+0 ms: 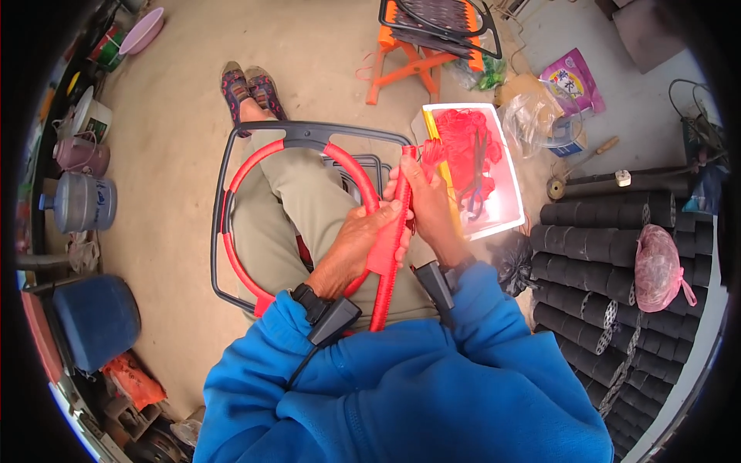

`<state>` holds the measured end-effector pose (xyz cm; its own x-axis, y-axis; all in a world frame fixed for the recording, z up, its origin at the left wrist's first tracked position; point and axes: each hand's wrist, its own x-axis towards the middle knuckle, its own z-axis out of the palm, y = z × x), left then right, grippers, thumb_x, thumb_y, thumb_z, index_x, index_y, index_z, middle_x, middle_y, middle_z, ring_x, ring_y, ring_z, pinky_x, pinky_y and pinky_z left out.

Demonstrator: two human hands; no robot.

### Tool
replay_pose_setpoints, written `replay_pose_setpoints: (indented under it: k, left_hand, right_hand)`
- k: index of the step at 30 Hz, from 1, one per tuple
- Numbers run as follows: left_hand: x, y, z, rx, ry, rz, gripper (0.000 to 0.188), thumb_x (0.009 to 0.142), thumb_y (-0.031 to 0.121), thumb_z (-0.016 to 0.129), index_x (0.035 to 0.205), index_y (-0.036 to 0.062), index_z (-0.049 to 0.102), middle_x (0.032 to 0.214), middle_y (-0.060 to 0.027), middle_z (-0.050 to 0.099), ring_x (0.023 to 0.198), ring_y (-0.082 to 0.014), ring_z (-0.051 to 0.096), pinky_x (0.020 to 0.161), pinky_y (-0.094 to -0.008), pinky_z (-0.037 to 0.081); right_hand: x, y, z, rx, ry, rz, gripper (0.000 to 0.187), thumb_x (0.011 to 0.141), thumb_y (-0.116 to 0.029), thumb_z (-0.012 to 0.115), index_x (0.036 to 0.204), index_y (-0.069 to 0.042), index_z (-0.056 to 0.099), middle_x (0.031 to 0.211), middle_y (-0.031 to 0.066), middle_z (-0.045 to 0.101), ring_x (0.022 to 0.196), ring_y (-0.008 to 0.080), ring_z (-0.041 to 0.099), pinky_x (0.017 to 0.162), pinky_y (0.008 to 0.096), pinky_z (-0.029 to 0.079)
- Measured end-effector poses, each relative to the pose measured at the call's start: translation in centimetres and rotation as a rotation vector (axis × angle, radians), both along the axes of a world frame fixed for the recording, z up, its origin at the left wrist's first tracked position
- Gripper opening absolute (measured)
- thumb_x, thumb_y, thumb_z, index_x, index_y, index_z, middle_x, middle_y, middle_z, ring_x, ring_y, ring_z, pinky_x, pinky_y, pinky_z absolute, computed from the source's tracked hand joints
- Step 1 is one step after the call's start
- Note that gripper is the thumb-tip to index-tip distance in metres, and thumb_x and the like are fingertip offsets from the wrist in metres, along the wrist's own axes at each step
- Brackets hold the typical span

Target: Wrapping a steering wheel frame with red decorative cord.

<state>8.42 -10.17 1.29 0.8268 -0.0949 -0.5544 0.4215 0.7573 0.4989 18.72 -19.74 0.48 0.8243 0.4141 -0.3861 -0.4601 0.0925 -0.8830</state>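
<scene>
We find the black frame (309, 134) over the lap (266, 239), its red-wrapped bar (384, 293) toward the lap's right edge. Left hand (361, 239) and right hand (432, 208) both grip that bar. We note red cord (461, 131) inside the white box (512, 193).

The left hand (366, 235) covers part of the red-wrapped bar (384, 297), and the undersides of both grips are hidden, the fingers of the right hand (429, 202) being partly behind the bar. Where the bar's lower end meets the blue jacket (401, 386), it is unclear whether it goes on beneath. The turns of red wrapping are too fine to count. Red cord (461, 127) hides some of the white box's (505, 220) floor. The top edge cuts off the orange stool's load, a black frame (432, 21); the bottom edge cuts the jacket. What the black bag (515, 264) holds is hidden.
</scene>
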Motion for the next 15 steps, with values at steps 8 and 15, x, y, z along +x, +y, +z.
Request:
replay_pose_setpoints:
  k: [8,15]
  left_hand:
    - [0.0,-0.5,0.5,0.042,-0.027,-0.007,0.033,0.094,0.031,0.055,0.102,-0.001,0.056,0.063,-0.0102,0.059,0.047,-0.0204,0.057,0.044,-0.0349,0.051]
    - [0.3,-0.4,0.5,0.043,0.009,-0.024,0.033,0.094,0.031,0.054,0.101,-0.0014,0.056,0.062,-0.0111,0.058,0.047,-0.02,0.057,0.044,-0.0344,0.051]
  right_hand:
    - [3.9,-0.1,0.6,-0.061,-0.037,0.125,0.039,0.093,-0.038,0.055,0.1,0.0,0.061,0.076,0.0093,0.065,0.06,0.0103,0.058,0.057,0.0239,0.048]
    - [3.6,0.5,-0.3,-0.05,-0.011,0.112,0.028,0.091,-0.029,0.061,0.088,-0.002,0.062,0.072,0.0087,0.065,0.06,0.0134,0.06,0.055,0.0245,0.049]
